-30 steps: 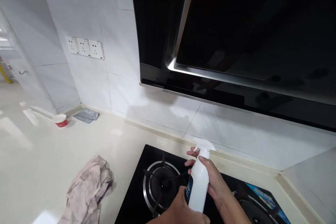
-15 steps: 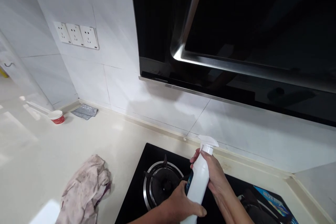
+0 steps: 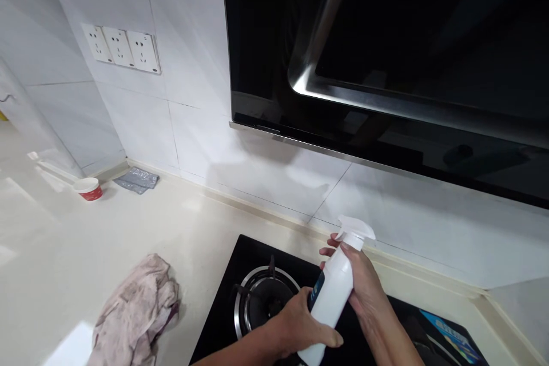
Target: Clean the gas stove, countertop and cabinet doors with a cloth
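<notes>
A white spray bottle (image 3: 334,287) with a dark label on its left side is held tilted over the black gas stove (image 3: 229,280). My left hand (image 3: 302,326) wraps round the lower part of the bottle, thumb across its front. Around the neck, just under the white trigger head, my right hand (image 3: 359,274) is closed, its fingertips showing on the left side. The bottle's base reaches down close to the bottom edge of the view. Behind my left hand is the left burner (image 3: 266,300), partly covered by it.
A crumpled, stained pinkish cloth (image 3: 137,309) lies on the pale counter (image 3: 206,229) at left. Farther back are a red-and-white paper cup (image 3: 88,189) and a folded grey cloth (image 3: 137,179). A black range hood (image 3: 266,68) overhangs the stove; sockets (image 3: 120,47) sit on the wall.
Both hands have moved slightly right with the spray bottle, which leans more to the right. The fingers of my right hand have loosened a little from the neck's left side.
</notes>
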Available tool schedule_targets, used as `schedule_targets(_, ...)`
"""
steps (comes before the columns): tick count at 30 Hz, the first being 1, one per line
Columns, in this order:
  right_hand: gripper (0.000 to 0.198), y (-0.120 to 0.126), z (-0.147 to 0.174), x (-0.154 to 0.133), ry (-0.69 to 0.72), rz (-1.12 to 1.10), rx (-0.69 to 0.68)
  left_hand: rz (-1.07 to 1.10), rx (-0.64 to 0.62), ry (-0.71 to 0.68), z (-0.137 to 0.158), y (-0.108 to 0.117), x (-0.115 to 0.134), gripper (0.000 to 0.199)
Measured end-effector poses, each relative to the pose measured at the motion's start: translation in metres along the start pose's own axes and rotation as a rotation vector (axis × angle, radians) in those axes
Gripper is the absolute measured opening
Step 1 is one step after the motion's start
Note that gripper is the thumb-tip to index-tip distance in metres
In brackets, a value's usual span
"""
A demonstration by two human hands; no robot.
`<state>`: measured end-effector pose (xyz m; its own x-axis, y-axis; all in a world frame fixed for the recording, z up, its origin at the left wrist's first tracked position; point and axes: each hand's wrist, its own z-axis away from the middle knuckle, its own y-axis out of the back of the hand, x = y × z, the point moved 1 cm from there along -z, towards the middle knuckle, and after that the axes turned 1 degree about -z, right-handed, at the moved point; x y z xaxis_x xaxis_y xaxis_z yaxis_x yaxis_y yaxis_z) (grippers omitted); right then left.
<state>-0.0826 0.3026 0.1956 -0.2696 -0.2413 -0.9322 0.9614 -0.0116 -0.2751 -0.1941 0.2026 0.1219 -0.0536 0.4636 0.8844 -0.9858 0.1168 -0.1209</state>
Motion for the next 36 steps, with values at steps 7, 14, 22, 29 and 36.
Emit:
schedule_targets(7, 0.055, 0.003, -0.006, 0.012, -0.075, 0.023, 0.079, -0.023, 0.026, 0.052, -0.001, 0.005, 0.001, 0.091)
schedule_targets(14, 0.062, 0.009, 0.012, 0.007, 0.022, -0.047, -0.026, -0.018, 0.038, -0.107, 0.005, -0.003, -0.010, 0.089)
schedule_targets(22, 0.066, 0.004, 0.034, -0.005, 0.084, 0.006, -0.149, 0.020, 0.013, -0.190, 0.011, -0.011, -0.018, 0.090)
schedule_targets(29, 0.046, -0.005, 0.034, 0.007, -0.014, 0.090, 0.008, 0.033, 0.026, -0.144, 0.010, -0.007, -0.021, 0.080)
schedule_targets(36, 0.068, 0.021, 0.041, 0.010, 0.037, 0.047, 0.066, -0.087, -0.107, -0.043, 0.022, -0.006, -0.020, 0.093)
